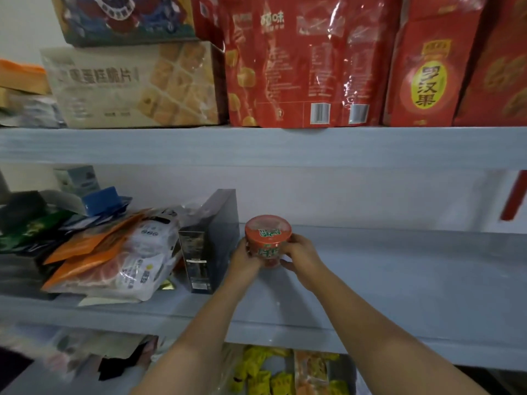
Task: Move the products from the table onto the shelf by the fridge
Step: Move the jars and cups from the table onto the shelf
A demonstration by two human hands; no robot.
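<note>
Gripping cup (268, 240) between left hand (243, 259) and right hand (299, 252), likely to seat it upright on shelf (399, 280) beside box (211, 240).

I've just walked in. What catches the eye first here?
The left hand and the right hand grip a small orange-red cup at the middle of the grey shelf. Above it, shiny red bags crowd the upper shelf; a heap of orange and white packets lies to the cup's left.
</note>
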